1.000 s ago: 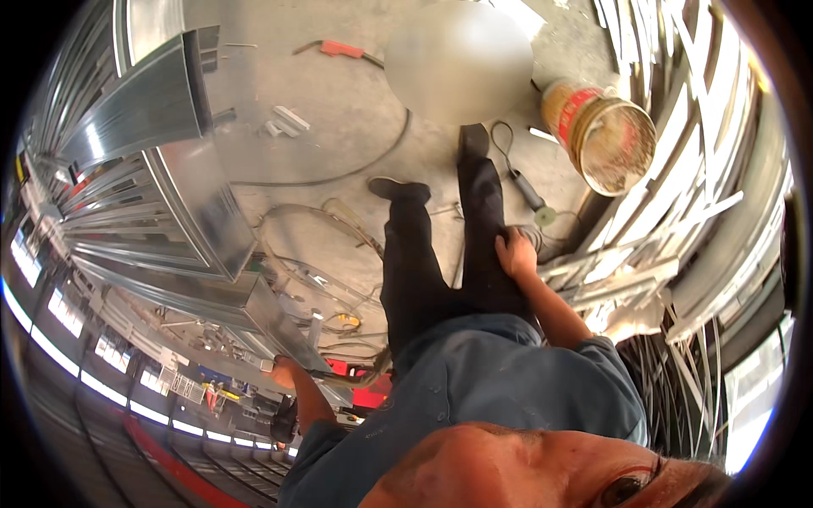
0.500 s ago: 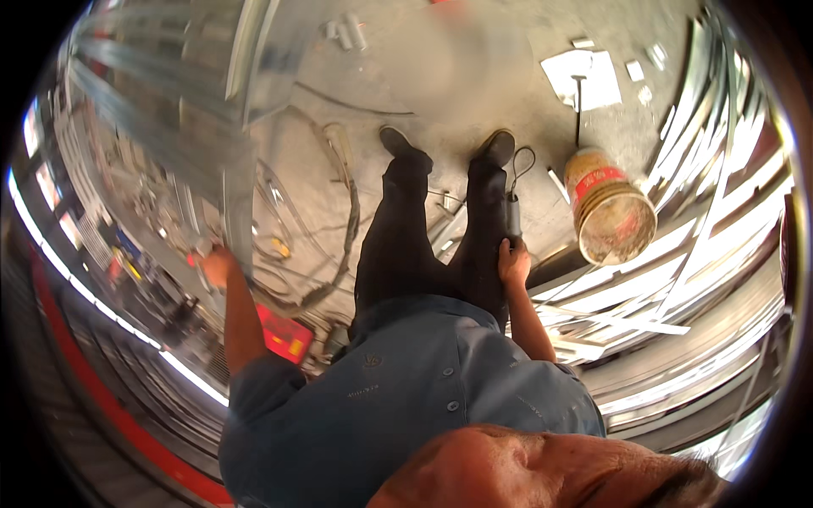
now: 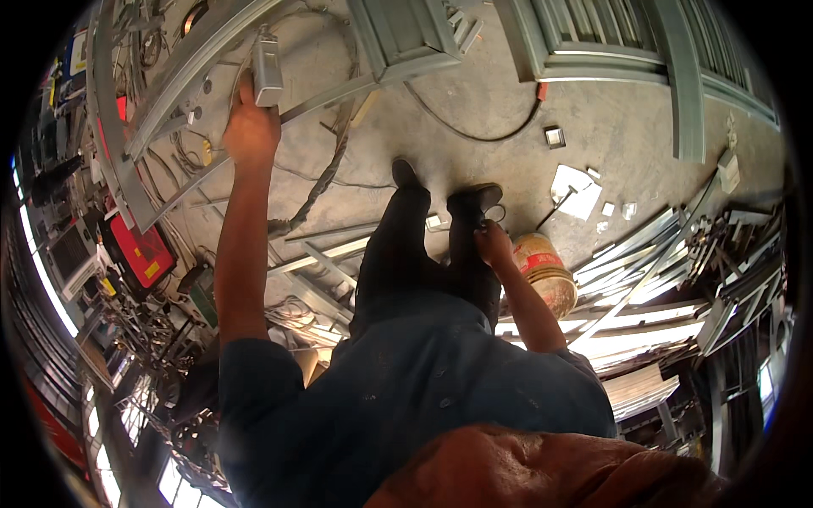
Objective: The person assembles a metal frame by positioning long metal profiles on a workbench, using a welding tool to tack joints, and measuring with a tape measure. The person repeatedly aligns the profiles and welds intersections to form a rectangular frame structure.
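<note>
up at the far end of the outstretched left arm, the left hand (image 3: 250, 127) is closed around the lower end of a small grey metal box piece (image 3: 268, 74). its long axis runs away from the person, top end pointing out past the fingertips and slightly right. it lies against a curved grey metal frame (image 3: 169, 93) resting on the concrete floor (image 3: 508, 110). arm is straight, elbow barely bent, wrist in line with the forearm. just below the grip, cables (image 3: 326, 169) trail across the floor. right hand (image 3: 494, 245) hangs low by the right thigh, fingers curled; cannot tell if it holds anything. just right of that hand stands a tan bucket (image 3: 542, 271); contents not visible. beyond the bucket, metal strips (image 3: 652, 262) are piled. left of the body sits a red box (image 3: 140, 254).
</note>
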